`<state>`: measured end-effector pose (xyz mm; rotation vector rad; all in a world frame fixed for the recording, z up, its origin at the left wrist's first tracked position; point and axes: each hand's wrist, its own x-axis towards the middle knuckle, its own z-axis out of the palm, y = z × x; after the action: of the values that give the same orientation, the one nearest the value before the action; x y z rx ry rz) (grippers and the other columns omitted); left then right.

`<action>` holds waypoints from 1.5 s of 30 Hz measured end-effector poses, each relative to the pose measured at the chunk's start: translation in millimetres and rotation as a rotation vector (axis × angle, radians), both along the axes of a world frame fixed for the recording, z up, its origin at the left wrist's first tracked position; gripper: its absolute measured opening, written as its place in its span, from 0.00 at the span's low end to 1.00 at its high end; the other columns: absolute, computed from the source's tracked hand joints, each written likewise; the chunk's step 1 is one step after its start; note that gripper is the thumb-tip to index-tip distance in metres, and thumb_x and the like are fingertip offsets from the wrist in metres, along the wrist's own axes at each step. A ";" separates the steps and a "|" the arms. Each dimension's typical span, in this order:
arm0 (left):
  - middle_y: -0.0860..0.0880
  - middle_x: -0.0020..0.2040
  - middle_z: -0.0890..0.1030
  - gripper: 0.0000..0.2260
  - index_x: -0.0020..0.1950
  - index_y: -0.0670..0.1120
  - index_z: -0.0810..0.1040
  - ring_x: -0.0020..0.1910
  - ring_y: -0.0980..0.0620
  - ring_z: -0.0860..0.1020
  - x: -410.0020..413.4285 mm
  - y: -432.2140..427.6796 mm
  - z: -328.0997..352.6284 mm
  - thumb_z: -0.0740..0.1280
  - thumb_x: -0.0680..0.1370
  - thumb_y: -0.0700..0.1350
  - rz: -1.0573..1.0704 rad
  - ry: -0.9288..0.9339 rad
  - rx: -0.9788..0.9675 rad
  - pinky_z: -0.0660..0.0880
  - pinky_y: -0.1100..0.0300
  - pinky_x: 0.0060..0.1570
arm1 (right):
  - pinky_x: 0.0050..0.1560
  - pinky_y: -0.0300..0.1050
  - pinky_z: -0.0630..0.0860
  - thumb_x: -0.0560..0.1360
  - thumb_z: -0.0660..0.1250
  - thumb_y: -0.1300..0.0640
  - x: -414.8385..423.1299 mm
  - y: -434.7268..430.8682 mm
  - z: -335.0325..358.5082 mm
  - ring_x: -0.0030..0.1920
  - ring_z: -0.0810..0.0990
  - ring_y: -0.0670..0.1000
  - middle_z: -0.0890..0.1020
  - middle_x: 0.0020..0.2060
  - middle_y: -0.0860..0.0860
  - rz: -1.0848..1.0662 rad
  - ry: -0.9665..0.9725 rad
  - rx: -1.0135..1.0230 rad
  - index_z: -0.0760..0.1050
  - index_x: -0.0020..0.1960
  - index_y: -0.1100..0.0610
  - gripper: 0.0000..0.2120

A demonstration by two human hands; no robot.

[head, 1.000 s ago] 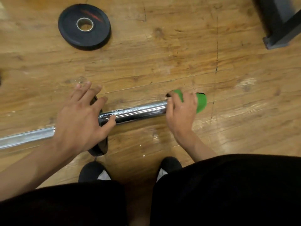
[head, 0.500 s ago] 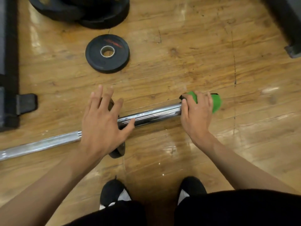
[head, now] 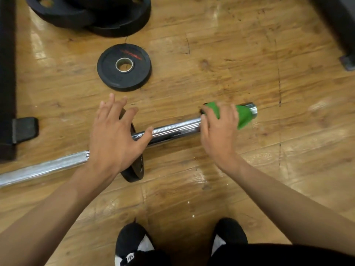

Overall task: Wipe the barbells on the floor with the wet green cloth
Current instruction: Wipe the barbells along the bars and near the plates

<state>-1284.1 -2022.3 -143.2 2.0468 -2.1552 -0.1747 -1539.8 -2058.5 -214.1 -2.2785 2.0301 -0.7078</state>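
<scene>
Cloth (head: 245, 116) inboard now, right grip (head: 219, 129) around.

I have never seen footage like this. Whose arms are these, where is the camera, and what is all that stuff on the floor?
There is no machine here. A person wears a camera on the head that looks down, so you see that person's own arms and black shoes. There is only this one view.

A chrome barbell lies on the wooden floor. The right hand grips a green cloth wrapped round the bar near its end, to wipe it. The left hand, fingers spread and straight, lies over a small black plate mounted on the bar, probably to steady it.

Beyond the bar a loose plate lies flat, and farther off is a pile of bigger plates.
</scene>
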 end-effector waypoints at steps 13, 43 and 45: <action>0.38 0.74 0.73 0.34 0.73 0.43 0.75 0.74 0.37 0.69 2.3 40.8 12.7 0.58 0.78 0.66 -0.212 -0.038 0.100 0.66 0.39 0.74 | 0.72 0.61 0.67 0.81 0.59 0.47 -32.2 17.6 10.6 0.57 0.78 0.62 0.81 0.51 0.62 -0.062 0.062 0.147 0.82 0.60 0.56 0.18; 0.39 0.70 0.78 0.24 0.62 0.39 0.83 0.74 0.36 0.73 -31.0 116.3 1.6 0.64 0.79 0.58 -0.333 -0.102 -0.009 0.62 0.39 0.78 | 0.61 0.56 0.68 0.83 0.56 0.51 -18.3 102.6 14.3 0.52 0.77 0.60 0.81 0.50 0.59 0.061 0.114 0.161 0.81 0.64 0.55 0.19; 0.38 0.71 0.78 0.24 0.63 0.39 0.82 0.74 0.36 0.72 -29.4 117.2 1.5 0.64 0.79 0.58 -0.347 -0.121 0.007 0.62 0.40 0.78 | 0.59 0.56 0.69 0.84 0.56 0.50 18.9 116.3 15.5 0.53 0.76 0.60 0.80 0.52 0.59 0.304 0.126 0.157 0.78 0.69 0.54 0.19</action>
<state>-1313.5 -1905.1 -141.7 1.7107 -2.5737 -0.1012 -1520.9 -1942.3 -198.6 -2.5117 1.6555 -0.3813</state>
